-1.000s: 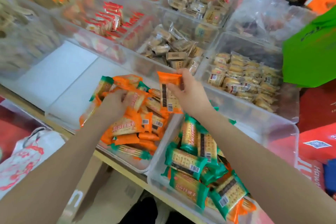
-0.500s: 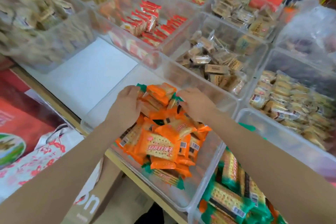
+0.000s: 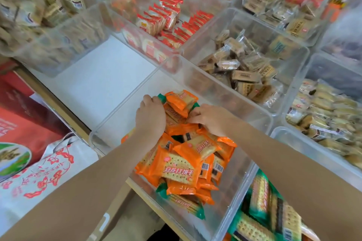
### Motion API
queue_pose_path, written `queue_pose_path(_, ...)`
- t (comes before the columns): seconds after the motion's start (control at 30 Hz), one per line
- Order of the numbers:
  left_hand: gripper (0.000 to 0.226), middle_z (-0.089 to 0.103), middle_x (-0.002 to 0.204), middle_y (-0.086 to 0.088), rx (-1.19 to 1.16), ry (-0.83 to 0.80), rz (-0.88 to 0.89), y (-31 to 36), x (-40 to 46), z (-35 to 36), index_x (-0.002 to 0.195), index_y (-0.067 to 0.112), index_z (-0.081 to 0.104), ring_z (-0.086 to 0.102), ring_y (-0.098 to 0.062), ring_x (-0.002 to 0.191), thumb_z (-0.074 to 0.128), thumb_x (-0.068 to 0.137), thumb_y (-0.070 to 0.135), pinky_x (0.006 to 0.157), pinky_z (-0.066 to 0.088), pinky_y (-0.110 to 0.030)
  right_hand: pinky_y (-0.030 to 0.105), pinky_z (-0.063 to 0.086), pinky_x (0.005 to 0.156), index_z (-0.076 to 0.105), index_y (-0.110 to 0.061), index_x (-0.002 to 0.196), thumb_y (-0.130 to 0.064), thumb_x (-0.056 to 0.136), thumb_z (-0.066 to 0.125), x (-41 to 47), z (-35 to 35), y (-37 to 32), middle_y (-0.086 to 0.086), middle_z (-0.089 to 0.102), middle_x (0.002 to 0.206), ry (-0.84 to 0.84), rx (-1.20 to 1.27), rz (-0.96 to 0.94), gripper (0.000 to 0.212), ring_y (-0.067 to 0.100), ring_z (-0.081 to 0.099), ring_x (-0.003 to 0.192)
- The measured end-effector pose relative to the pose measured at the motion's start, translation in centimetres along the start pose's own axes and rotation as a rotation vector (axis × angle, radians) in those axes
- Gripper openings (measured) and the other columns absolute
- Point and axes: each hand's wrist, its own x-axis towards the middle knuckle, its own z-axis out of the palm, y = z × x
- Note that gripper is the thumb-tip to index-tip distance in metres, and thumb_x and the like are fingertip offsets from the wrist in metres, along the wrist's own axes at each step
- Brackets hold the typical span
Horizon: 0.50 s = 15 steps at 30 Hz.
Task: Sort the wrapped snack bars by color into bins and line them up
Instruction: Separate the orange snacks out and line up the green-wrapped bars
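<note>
Crowding a white tabletop (image 3: 101, 82), clear bins fill a snack stall.
Both hands work the orange bars (image 3: 182, 164) heaped in the near bin (image 3: 260, 121): left hand (image 3: 150, 117) cups the pile, right hand (image 3: 210, 118) pinches one; green bars (image 3: 262, 213) fill the bin beside.

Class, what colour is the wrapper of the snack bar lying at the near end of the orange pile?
Green wrapped snack bar, head view.

Two hands (image 3: 150, 117); eight-odd clear bins (image 3: 260, 115); bars uncountable.

Glossy plastic wrappers (image 3: 182, 164) (orange, crinkled) fill a smooth clear plastic bin (image 3: 221, 92).
</note>
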Motion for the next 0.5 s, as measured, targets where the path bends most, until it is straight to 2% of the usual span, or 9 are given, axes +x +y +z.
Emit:
queue_pose_path(0.1,0.029,0.043,0.116,-0.014,0.108,0.053,0.038,0.2,0.1,0.3,0.122,0.004,0.043,0.044,-0.028,0.104,0.039,0.094,0.009,0.082,0.037,-0.032,0.037,0.032,0.106,0.045,-0.028,0.137,-0.012,0.096,0.043,0.0,0.2,0.1,0.000,0.031,0.149,-0.021,-0.059,0.019,0.044,0.023,0.017,0.139)
queue_pose_path(0.17,0.029,0.048,0.116,-0.014,0.102,0.014,0.042,0.5,0.0,0.4,0.123,0.005,0.040,0.048,-0.028,0.104,0.038,0.094,0.009,0.082,0.039,-0.033,0.035,0.022,0.110,0.040,-0.028,0.137,-0.014,0.097,0.040,0.2,0.2,-0.1,-0.005,0.024,0.152,-0.044,-0.089,0.046,0.043,0.019,0.009,0.142)
queue_pose_path(0.27,0.028,0.051,0.109,-0.012,0.094,-0.002,0.033,0.5,0.3,0.3,0.122,0.006,0.037,0.055,-0.028,0.093,0.041,0.094,0.010,0.067,0.037,-0.031,0.031,0.017,0.111,0.037,-0.025,0.136,-0.014,0.098,0.038,0.4,0.1,-0.3,-0.004,0.032,0.148,-0.020,-0.077,0.083,0.040,0.019,0.018,0.139)
queue_pose_path(0.33,0.030,0.048,0.108,-0.011,0.103,-0.031,0.045,0.3,0.7,0.0,0.123,0.006,0.041,0.057,-0.029,0.090,0.043,0.093,0.009,0.063,0.037,-0.032,0.032,0.019,0.111,0.036,-0.024,0.138,-0.016,0.098,0.038,0.4,0.0,-0.2,-0.001,0.033,0.146,0.000,-0.129,0.100,0.041,0.021,0.023,0.136)
queue_pose_path(0.43,0.031,0.047,0.114,-0.009,0.077,-0.070,0.123,-0.3,0.2,-0.9,0.124,0.011,0.050,0.058,-0.029,0.089,0.048,0.093,0.015,0.063,0.044,-0.033,0.032,0.024,0.107,0.048,-0.022,0.131,-0.016,0.096,0.041,0.2,-0.1,0.0,0.002,0.041,0.137,0.039,-0.191,0.132,0.036,0.022,0.032,0.130)
queue_pose_path(0.5,0.033,0.051,0.122,-0.006,-0.056,-0.003,0.211,-0.5,-1.1,-1.9,0.126,0.015,0.052,0.060,-0.028,0.092,0.050,0.093,0.021,0.070,0.047,-0.033,0.032,0.029,0.104,0.053,-0.019,0.125,-0.017,0.095,0.045,-0.4,-0.4,0.4,0.003,0.046,0.131,0.098,-0.186,0.160,0.031,0.023,0.037,0.126)
